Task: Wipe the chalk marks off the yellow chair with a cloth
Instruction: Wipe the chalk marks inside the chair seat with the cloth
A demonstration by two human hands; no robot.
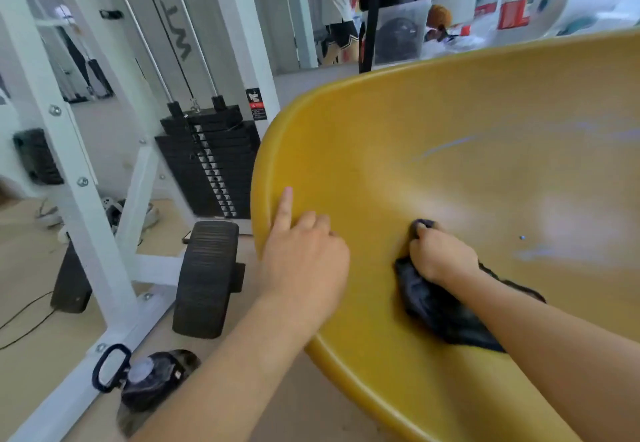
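Observation:
The yellow chair (pixel 450 122) fills the right half of the head view, its curved shell facing up. Pale bluish chalk marks (pixel 446 146) streak its upper middle, and more smears (pixel 550 252) lie at the right. My right hand (pixel 441 256) is closed on a dark cloth (pixel 440 310) and presses it onto the seat near the middle. My left hand (pixel 304 258) rests on the chair's left rim, index finger stretched out along the edge, other fingers curled, holding nothing.
A white gym frame (pixel 86 199) with a black weight stack (pixel 211 161) stands at the left. A black roller pad (pixel 206 278) and a dark bottle (pixel 152 379) lie on the floor near the chair. People stand at the back.

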